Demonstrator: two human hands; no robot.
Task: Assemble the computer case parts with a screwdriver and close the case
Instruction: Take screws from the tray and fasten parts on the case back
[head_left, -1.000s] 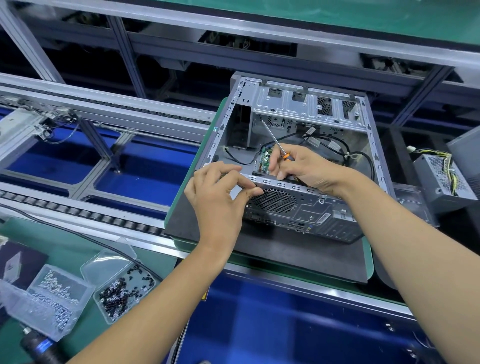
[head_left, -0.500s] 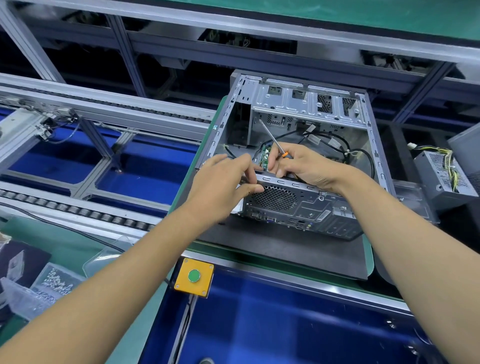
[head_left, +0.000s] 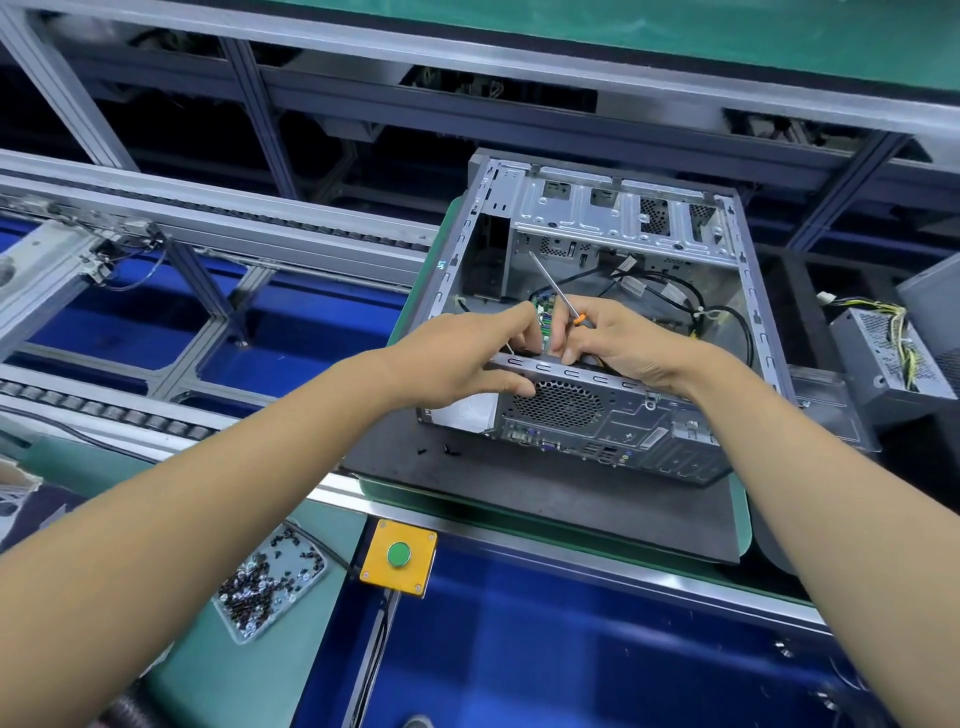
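Note:
An open grey computer case (head_left: 613, 410) lies on its side on a dark mat (head_left: 545, 509), rear panel toward me. My right hand (head_left: 618, 343) grips a screwdriver (head_left: 553, 288) with an orange collar, its shaft pointing up and back over the case interior. My left hand (head_left: 467, 358) reaches over the rear top rail, fingers pinching at a small green circuit board (head_left: 545, 314) inside, thumb against the fan grille. What the fingertips hold is hidden. Black cables (head_left: 654, 280) run across the case floor.
Two loose black screws (head_left: 439, 451) lie on the mat by the case. A clear tray of screws (head_left: 270, 582) sits lower left, a yellow box with a green button (head_left: 399, 555) at the bench edge. A power supply (head_left: 883, 353) stands right. Conveyor rails (head_left: 182, 218) run left.
My left hand has moved from the case's rear corner up over the rail into the interior beside my right hand. The view has shifted closer; the screwdriver stays in my right hand.

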